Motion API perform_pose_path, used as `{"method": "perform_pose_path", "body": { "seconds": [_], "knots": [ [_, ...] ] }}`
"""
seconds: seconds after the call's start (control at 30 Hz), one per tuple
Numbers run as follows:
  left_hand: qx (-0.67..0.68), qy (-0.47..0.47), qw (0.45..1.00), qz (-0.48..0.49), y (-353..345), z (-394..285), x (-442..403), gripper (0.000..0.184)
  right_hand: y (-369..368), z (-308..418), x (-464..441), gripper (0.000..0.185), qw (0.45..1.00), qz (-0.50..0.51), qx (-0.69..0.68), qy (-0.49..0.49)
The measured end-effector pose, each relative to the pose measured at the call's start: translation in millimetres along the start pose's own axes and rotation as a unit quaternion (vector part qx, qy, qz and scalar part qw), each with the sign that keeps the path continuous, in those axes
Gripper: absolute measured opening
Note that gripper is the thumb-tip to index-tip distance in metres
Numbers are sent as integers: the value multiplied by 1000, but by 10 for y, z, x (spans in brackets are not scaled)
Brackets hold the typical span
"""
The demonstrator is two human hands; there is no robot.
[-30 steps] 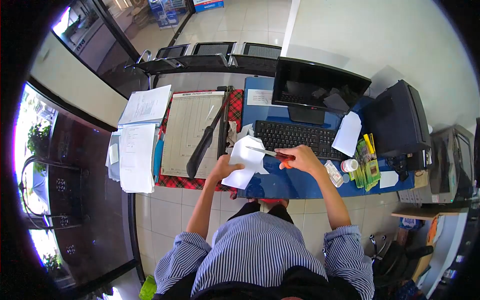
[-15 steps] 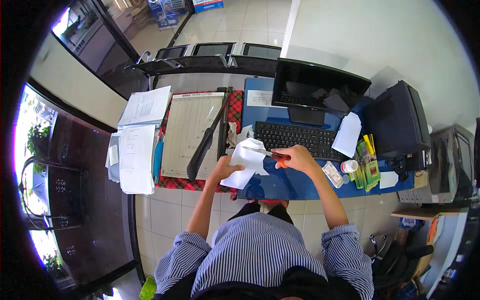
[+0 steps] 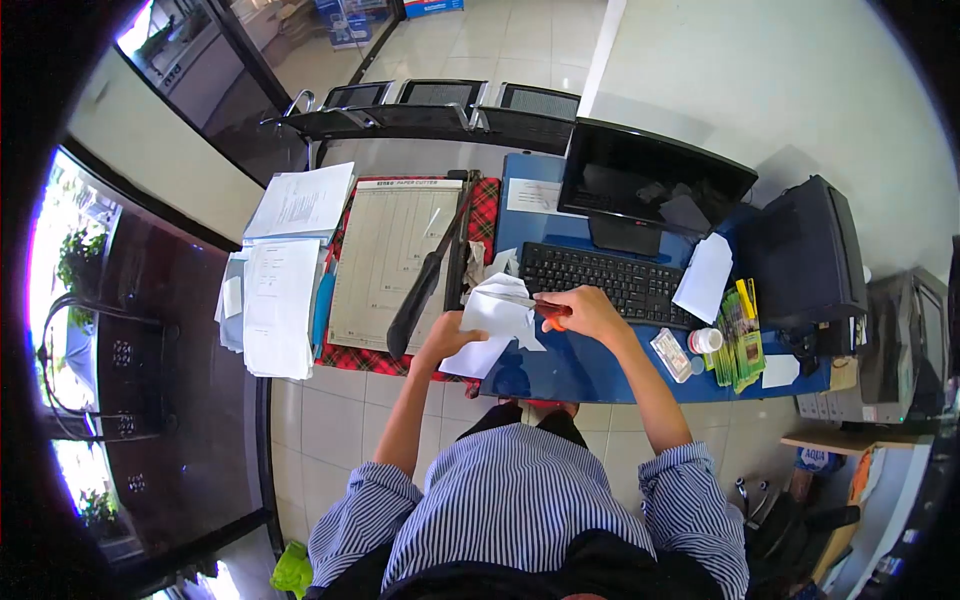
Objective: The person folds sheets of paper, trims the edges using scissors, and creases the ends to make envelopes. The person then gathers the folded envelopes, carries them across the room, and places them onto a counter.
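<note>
A folded sheet of white paper is gripped by my left hand, thumb on top, over the left part of the blue desk. My right hand is closed round the orange and red handles of a pair of scissors. The blades point left and lie at the upper part of the paper, which partly hides them. Pale paper scraps lie just beyond the sheet. To the left is a paper cutter with a long black handle.
A black keyboard and monitor stand beyond my right hand. Right of it are a small box, a white bottle and green packets. Paper stacks lie left of the cutter, and the blue desk ends near my body.
The scissors and my right hand have shifted slightly left across the paper, and the paper's upper part has changed shape. The whole view has turned a little.
</note>
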State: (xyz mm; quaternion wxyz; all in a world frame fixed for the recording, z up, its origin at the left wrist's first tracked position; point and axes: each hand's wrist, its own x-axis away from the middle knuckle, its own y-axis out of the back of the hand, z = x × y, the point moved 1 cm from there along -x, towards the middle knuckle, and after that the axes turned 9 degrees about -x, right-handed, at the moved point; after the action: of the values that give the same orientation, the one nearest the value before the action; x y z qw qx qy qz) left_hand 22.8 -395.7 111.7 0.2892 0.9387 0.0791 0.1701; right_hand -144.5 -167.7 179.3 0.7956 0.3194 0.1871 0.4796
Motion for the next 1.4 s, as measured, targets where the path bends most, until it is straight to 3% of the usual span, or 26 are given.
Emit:
{"method": "perform_pose_path", "body": {
  "seconds": [0.43, 0.6, 0.73, 0.93, 1.07, 1.1, 1.4],
  "knots": [
    [-2, 43, 999, 27, 34, 179, 35, 33, -181, 42, -243, 35, 999, 34, 0, 5],
    [7, 43, 998, 33, -72, 347, 19, 31, -338, -82, -274, 41, 996, 56, -50, -37],
    [-20, 58, 998, 31, -167, 579, -13, 37, -546, -214, -262, 30, 975, 39, -213, -57],
    [45, 85, 995, 21, -43, 631, 162, 38, -940, -439, -257, 15, 985, 23, -119, -126],
    [197, 134, 971, -23, -18, 438, 250, 33, -1208, -311, -299, 20, 978, -53, 116, -165],
    [197, 133, 971, -22, -22, 378, 262, 33, -1250, -317, -284, 20, 978, -54, 116, -165],
    [323, 76, 941, -72, -216, -124, 33, 34, -1347, -574, -71, 50, 981, -116, -140, -71]
  ]
}}
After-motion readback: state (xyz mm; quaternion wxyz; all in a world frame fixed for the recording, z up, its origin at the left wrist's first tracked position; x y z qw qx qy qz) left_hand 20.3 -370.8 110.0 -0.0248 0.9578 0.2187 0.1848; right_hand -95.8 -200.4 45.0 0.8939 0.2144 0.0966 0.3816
